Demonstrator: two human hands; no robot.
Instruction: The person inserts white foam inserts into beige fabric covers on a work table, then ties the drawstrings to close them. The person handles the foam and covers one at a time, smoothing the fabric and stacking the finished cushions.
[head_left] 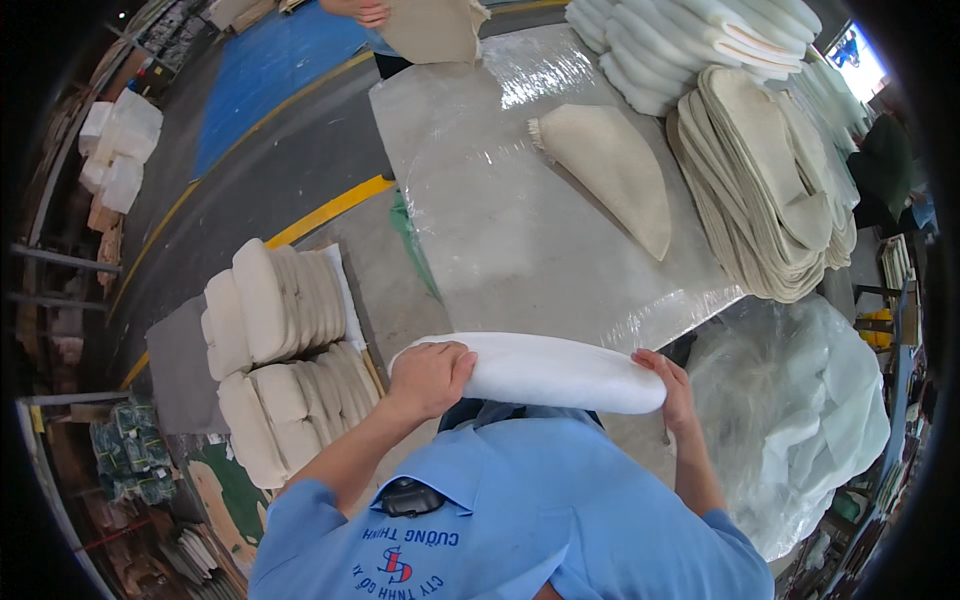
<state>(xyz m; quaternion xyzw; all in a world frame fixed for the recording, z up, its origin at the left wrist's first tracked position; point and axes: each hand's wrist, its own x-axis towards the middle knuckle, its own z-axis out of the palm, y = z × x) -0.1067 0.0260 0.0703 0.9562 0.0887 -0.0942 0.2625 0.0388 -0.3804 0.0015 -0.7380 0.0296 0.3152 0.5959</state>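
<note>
Close to my body I hold a long white padding sheet [560, 374], its edge curving toward me. My left hand [430, 380] is closed on its left end, with the thumb lying along the near side. At the opposite end my right hand [672, 388] grips the padding, fingers over the far edge and thumb below. On the plastic-covered table [520, 260] ahead lies a beige fabric cushion cover [612, 170], flat, with a frayed narrow end. To its right rises a stack of beige cushion covers [750, 180].
Thick white padding sheets [690, 45] are piled at the table's far right. Finished-looking beige cushions [285, 300] stand in rows at left. A big clear plastic bag [800, 410] of white padding sits at right. Across the table a co-worker's hand [365, 12] holds beige fabric [430, 28].
</note>
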